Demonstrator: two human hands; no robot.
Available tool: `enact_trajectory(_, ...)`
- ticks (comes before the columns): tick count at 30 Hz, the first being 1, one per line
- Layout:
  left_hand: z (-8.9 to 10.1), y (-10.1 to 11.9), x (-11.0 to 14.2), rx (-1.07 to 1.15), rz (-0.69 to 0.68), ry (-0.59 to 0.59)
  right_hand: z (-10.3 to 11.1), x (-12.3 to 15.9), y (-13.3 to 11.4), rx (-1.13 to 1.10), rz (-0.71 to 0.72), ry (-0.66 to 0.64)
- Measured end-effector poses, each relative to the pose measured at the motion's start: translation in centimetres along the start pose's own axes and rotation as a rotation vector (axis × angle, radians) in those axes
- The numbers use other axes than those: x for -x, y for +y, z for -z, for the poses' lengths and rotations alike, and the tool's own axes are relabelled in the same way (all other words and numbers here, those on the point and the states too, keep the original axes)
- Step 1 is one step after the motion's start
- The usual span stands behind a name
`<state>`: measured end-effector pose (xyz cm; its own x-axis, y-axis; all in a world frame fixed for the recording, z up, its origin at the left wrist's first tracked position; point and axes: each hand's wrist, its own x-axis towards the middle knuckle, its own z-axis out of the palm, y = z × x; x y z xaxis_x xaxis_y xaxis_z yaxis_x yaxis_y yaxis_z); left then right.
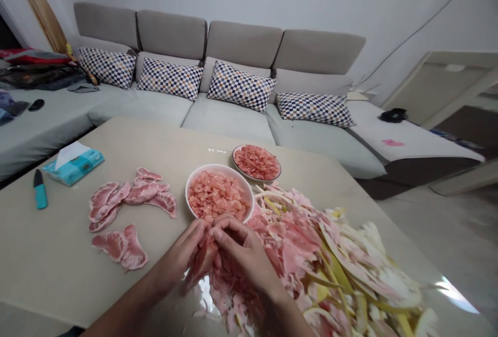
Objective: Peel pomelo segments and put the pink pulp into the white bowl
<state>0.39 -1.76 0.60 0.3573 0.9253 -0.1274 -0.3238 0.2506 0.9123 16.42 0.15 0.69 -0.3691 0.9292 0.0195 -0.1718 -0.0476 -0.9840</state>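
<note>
Between my hands is a pink pomelo segment (206, 258), with loose membrane hanging below it. My left hand (189, 246) grips its left side, fingers closed. Thumb and fingers of my right hand (239, 246) pinch it from the other side. Just beyond my fingertips stands a white bowl (189, 203) heaped with peeled pink pulp (218, 194). A dark-rimmed plate (235, 163) of similar pulp sits behind it. Several unpeeled segments (146, 191) lie to the left, two more segments (124, 247) nearer me. Membranes and rind (311, 254) are piled to the right.
On the table (50, 254), a blue tissue pack (75, 163) lies at the far left, beside a teal-handled knife (40, 191). A grey sofa (229, 116) with checkered cushions (241, 85) runs behind the table. Light reflects off the table's right edge.
</note>
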Motion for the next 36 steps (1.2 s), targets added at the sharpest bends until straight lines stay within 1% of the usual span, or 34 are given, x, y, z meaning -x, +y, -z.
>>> enact_trajectory(2,0.3,0.3,0.1,0.006,0.055,-0.097,0.2,0.0,0.4,-0.125,-0.049,-0.004)
enact_trajectory(4,0.6,0.5,0.1,-0.029,0.051,-0.118,0.5,0.0,0.6,-0.168,-0.052,0.007)
enact_trajectory(6,0.6,0.3,0.2,-0.052,0.017,-0.078,0.7,-0.1,0.7,-0.181,-0.057,0.011)
enact_trajectory(8,0.5,-0.1,0.1,-0.03,0.008,-0.024,0.8,-0.2,0.7,-0.179,-0.074,0.021)
enact_trajectory(10,0.4,-0.4,0.1,-0.037,-0.006,0.032,0.8,-0.2,0.6,-0.138,-0.077,0.04)
enact_trajectory(13,0.1,-0.7,0.0,-0.106,-0.046,0.131,0.6,-0.2,0.2,0.038,-0.008,0.07)
enact_trajectory(17,-0.1,-0.6,-0.1,-0.167,-0.084,0.267,-0.2,0.3,-0.5,0.313,0.136,0.191)
enact_trajectory(19,-0.1,-0.6,-0.1,-0.189,-0.1,0.315,-0.6,0.6,-0.5,0.477,0.204,0.213)
enact_trajectory(22,0.0,-0.6,-0.1,-0.192,-0.092,0.317,-1.0,0.9,-0.2,0.673,0.32,0.191)
enact_trajectory(25,0.1,-0.5,0.0,-0.195,-0.102,0.285,-1.0,0.9,0.0,0.729,0.37,0.196)
enact_trajectory(29,0.2,-0.3,0.1,-0.276,-0.221,0.297,-0.8,0.8,-0.4,0.703,0.341,0.184)
enact_trajectory(31,0.1,-0.2,0.2,-0.288,-0.238,0.296,-0.8,0.8,-0.8,0.655,0.31,0.174)
enact_trajectory(33,0.1,-0.1,0.2,-0.239,-0.18,0.29,-0.7,0.8,-1.1,0.586,0.255,0.165)
enact_trajectory(36,0.0,-0.1,0.3,-0.108,-0.041,0.3,-0.1,0.5,-1.2,0.478,0.132,0.157)
